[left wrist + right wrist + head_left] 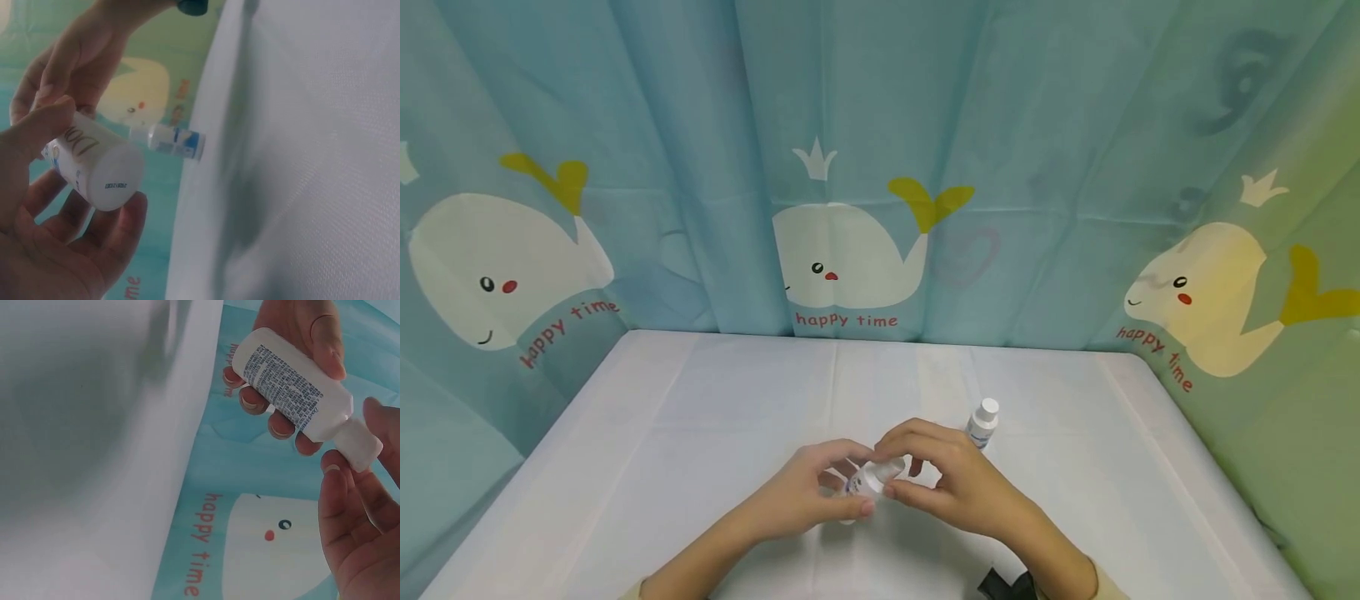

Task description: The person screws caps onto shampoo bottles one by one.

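Above the table my left hand holds a small white plastic bottle by its body, tilted. In the right wrist view a block of small print covers one side of the bottle, and its white cap points away from the left hand. My right hand pinches this cap between thumb and fingertips. The left wrist view shows the bottle's round base, stamped with a dark code. A second white bottle, capped and upright, stands on the table just beyond the right hand.
A white cloth covers the table. Blue-green curtains with whale prints hang along its back and sides. Something black is at the right wrist, by the near edge of the head view.
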Demonstrator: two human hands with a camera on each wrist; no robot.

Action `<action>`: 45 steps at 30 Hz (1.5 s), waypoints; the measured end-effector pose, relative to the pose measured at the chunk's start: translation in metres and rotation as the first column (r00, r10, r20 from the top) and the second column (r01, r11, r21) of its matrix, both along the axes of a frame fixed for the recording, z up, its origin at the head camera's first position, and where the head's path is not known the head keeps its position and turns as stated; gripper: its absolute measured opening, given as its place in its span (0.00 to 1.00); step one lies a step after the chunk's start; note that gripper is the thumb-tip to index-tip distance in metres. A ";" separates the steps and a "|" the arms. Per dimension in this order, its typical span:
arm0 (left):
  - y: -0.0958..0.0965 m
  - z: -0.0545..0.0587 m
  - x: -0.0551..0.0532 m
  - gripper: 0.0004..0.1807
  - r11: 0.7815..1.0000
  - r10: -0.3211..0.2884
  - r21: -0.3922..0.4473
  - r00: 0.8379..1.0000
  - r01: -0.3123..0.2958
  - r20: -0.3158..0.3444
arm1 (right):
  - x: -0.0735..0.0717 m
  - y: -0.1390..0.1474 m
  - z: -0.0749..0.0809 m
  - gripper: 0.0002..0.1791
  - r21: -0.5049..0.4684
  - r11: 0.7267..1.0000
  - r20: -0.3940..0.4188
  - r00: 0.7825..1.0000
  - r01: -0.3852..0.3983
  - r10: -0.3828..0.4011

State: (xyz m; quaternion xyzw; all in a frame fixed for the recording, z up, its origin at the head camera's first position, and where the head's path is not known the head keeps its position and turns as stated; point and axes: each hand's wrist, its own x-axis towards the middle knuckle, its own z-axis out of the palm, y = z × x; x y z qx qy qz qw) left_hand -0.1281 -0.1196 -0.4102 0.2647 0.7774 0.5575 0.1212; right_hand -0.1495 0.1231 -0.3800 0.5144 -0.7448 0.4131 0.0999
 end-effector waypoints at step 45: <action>0.000 0.000 0.001 0.20 1.000 0.012 0.002 1.000 -0.012 -0.005 | 0.001 0.001 0.002 0.20 0.000 1.000 -0.028 1.000 0.010 -0.010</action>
